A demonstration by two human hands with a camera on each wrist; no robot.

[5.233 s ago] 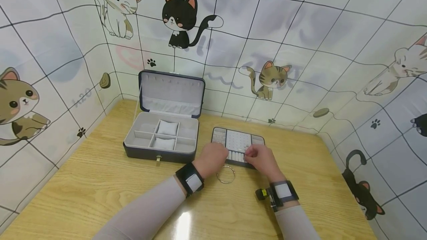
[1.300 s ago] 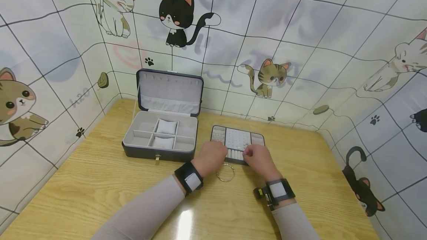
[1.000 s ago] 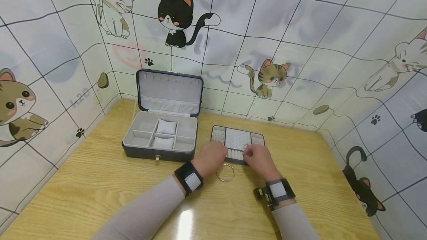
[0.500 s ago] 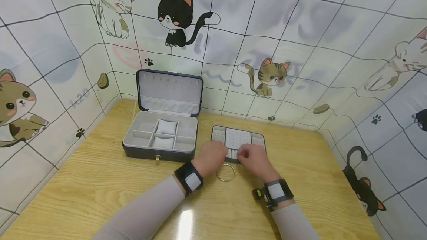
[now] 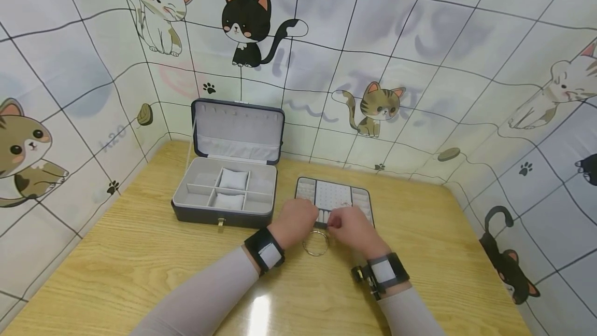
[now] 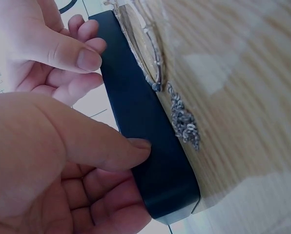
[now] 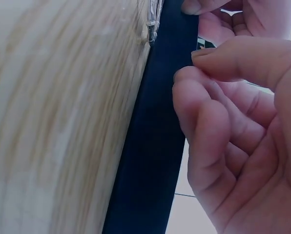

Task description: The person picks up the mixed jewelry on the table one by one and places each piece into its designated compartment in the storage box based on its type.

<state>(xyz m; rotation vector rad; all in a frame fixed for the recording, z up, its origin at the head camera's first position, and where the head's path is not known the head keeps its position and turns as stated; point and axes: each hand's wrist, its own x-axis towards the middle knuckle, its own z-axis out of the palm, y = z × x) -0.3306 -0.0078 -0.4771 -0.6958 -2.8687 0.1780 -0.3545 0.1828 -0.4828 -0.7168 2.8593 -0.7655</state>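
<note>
A dark jewellery tray [image 5: 332, 195] with a pale lining, a dotted panel and ring rolls lies on the table. My left hand [image 5: 296, 220] grips its left end; in the left wrist view the thumb [image 6: 131, 150] presses the dark front side, fingers behind it. My right hand [image 5: 353, 228] is at the middle of the tray's front edge, fingers curled. Its thumb [image 7: 223, 61] and forefinger nearly meet at the rim; I cannot tell whether they pinch something small. A shiny bangle [image 5: 316, 255] and a heaped silver chain [image 6: 185, 121] lie in front of the tray.
An open jewellery box [image 5: 200, 215] stands left of the tray, its lid up against the back wall. Two white cushions [image 5: 233, 179] sit in its compartments. Small shiny pieces [image 5: 345, 204] show on the dotted panel. A cat-print cloth [image 5: 317, 66] covers the walls behind the table.
My right hand has moved left along the tray and slightly toward me, uncovering more of its right end. The left hand, bangle and box stay where they were.
</note>
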